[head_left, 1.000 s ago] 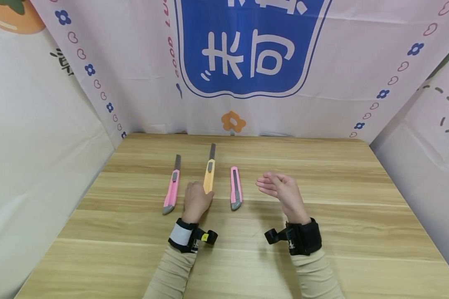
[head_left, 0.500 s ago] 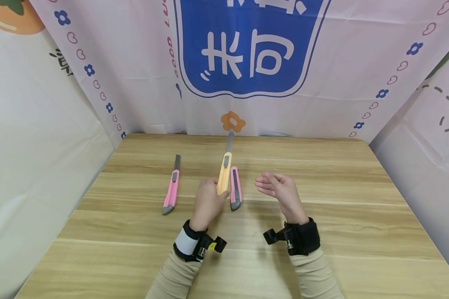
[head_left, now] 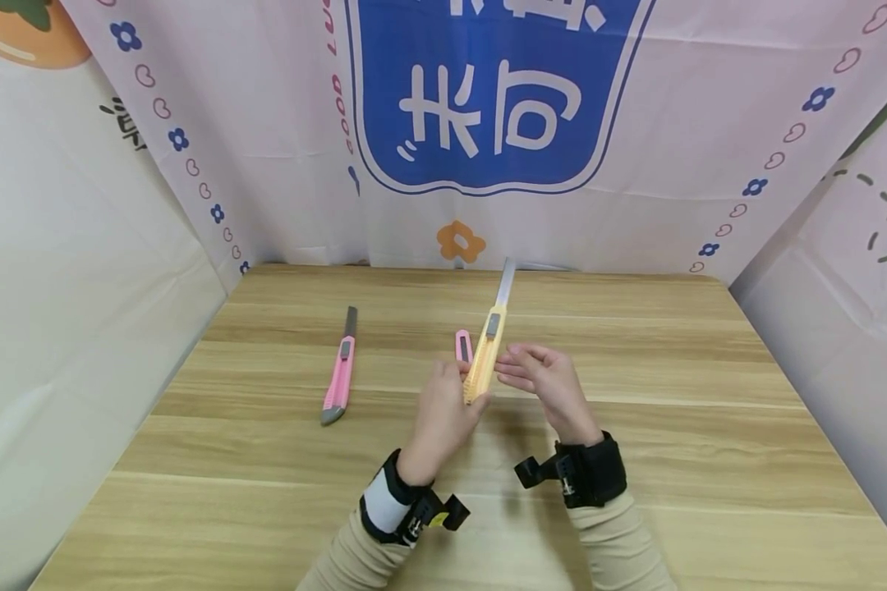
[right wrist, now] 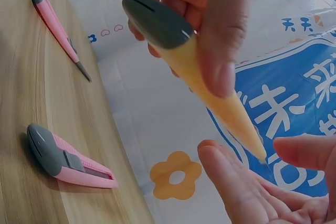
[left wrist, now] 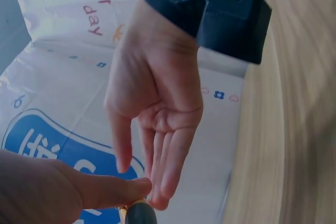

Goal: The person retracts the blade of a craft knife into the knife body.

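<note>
My left hand [head_left: 443, 414] grips a yellow box cutter [head_left: 486, 351] near its grey end cap, thumb along one side in the right wrist view. The cutter is raised, its long blade out and pointing away from me. Close beside it, my right hand [head_left: 554, 394] has its palm turned inward and its fingers extended, thumb apart; nothing is in it. In the right wrist view, the right fingers [right wrist: 226, 169] lie just below the slider end of the yellow handle [right wrist: 210, 90]. A pink box cutter [head_left: 463, 343] with blade withdrawn lies partly hidden behind my left hand.
Another pink box cutter [head_left: 340, 377], blade extended, lies on the wooden table [head_left: 673, 353] at left. A printed white cloth [head_left: 296, 123] hangs behind the table's far edge, with more cloth at both sides. Each wrist wears a black camera strap [head_left: 595, 472].
My left hand has picked the yellow box cutter up from the table and carried it right, over the middle pink one, to my right hand. The right hand has barely shifted.
</note>
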`<state>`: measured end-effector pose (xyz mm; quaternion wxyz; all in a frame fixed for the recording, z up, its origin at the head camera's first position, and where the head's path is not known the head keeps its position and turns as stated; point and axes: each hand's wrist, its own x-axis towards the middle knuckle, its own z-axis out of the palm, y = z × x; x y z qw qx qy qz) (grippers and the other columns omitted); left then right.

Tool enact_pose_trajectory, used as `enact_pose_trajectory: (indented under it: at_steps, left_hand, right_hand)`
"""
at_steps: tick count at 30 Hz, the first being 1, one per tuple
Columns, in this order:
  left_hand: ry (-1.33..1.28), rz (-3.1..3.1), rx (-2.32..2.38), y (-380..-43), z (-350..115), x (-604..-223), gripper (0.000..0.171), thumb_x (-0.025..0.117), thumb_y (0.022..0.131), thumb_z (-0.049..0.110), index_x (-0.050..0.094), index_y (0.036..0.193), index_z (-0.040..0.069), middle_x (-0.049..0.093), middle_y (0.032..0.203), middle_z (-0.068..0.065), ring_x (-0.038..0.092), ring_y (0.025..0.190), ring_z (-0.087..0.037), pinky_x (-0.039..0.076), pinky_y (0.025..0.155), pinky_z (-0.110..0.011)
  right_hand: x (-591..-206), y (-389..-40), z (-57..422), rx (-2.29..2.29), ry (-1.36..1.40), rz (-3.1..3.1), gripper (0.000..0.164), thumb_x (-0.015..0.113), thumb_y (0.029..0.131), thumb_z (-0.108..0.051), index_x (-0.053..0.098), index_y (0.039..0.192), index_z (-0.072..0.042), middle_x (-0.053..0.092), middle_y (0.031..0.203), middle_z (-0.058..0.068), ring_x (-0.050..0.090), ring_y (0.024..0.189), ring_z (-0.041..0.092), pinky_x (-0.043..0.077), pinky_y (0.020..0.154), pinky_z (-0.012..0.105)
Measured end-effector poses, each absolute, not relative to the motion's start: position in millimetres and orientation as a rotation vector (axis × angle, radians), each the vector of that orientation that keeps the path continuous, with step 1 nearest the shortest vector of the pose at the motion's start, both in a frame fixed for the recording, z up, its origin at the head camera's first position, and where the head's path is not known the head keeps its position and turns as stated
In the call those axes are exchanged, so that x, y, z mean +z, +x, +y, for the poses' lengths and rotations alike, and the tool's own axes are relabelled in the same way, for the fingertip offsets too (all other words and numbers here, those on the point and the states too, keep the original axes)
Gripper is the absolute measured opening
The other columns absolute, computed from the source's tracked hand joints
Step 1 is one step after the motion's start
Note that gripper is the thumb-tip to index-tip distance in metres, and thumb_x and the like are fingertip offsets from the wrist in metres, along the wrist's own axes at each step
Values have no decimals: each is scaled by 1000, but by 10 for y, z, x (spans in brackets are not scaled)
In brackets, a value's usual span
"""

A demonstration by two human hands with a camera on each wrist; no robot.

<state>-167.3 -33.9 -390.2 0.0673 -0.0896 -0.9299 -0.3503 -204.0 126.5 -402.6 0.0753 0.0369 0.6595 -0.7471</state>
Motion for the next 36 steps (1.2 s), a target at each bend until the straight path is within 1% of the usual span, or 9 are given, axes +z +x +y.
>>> enact_pose_trajectory:
  at_steps: [2, 6, 9, 15, 18, 22, 29, 32, 36]
  left_hand:
    - [-275, -2801, -1054, -1659, -308, -3909, 49, 78, 81, 19, 58, 117, -6, 59, 101, -16, 50, 78, -18, 38, 59, -21]
    - [-294, -2772, -1041, -1634, -262, -3933, 47, 79, 79, 17, 59, 115, -5, 60, 102, -17, 52, 80, -19, 42, 61, -24]
    - [-302, -2759, -1043, -1618, -234, -3938, 46, 80, 78, 17, 60, 114, -4, 61, 101, -16, 53, 80, -19, 42, 61, -24]
    - [-283, -2760, -1029, -1592, -197, -3950, 47, 81, 77, 20, 60, 113, -3, 59, 98, -13, 50, 76, -17, 38, 59, -22]
    - [-278, -2749, -1026, -1587, -185, -3960, 49, 82, 75, 21, 61, 113, -1, 60, 98, -12, 51, 76, -17, 39, 60, -22]
    - [-289, -2739, -1057, -1597, -182, -3970, 54, 84, 72, 26, 61, 113, 0, 61, 98, -12, 53, 78, -17, 41, 61, -21]
    - [-360, -2757, -1326, -1631, -222, -3947, 62, 83, 74, 29, 57, 118, -6, 62, 103, -17, 60, 87, -22, 51, 68, -22]
    - [-387, -2766, -1479, -1676, -254, -3938, 64, 80, 78, 27, 53, 123, -10, 61, 105, -19, 63, 91, -25, 57, 75, -29]
    - [-418, -2791, -1699, -1756, -323, -3945, 65, 76, 83, 24, 49, 130, -12, 64, 111, -23, 66, 98, -31, 60, 83, -36]
  right_hand:
    - [-4023, -2039, 1248, -2239, 121, 1978, 37, 54, 98, -13, 53, 126, 12, 75, 97, 8, 73, 81, 8, 61, 81, 27]
    - [-4013, -2037, 1218, -2251, 146, 1972, 39, 55, 97, -10, 51, 127, 15, 72, 83, -5, 71, 75, 4, 61, 77, 23]
    - [-4009, -2037, 1207, -2257, 161, 1975, 41, 56, 96, -8, 50, 127, 17, 71, 81, -6, 69, 72, 3, 61, 73, 20]
    - [-4006, -2032, 1202, -2233, 188, 2009, 37, 56, 94, -3, 53, 125, 16, 75, 98, 9, 70, 73, 3, 60, 71, 19]
    - [-4006, -2033, 1209, -2224, 191, 2033, 36, 57, 93, -1, 53, 124, 16, 74, 104, 18, 70, 73, 4, 61, 72, 20]
    - [-3994, -2028, 1234, -2205, 189, 2060, 36, 57, 93, -2, 54, 124, 16, 71, 109, 24, 70, 73, 4, 61, 72, 20]
    - [-3957, -2000, 1300, -2193, 152, 2066, 38, 58, 93, -4, 53, 126, 15, 75, 94, 4, 70, 73, 3, 60, 71, 19]
    - [-3950, -2001, 1331, -2194, 167, 2075, 39, 59, 93, -5, 53, 126, 15, 75, 93, 2, 69, 72, 2, 60, 70, 18]
    - [-3950, -2012, 1365, -2205, 187, 2072, 41, 59, 93, -5, 51, 127, 16, 74, 91, 0, 69, 70, 1, 59, 69, 17]
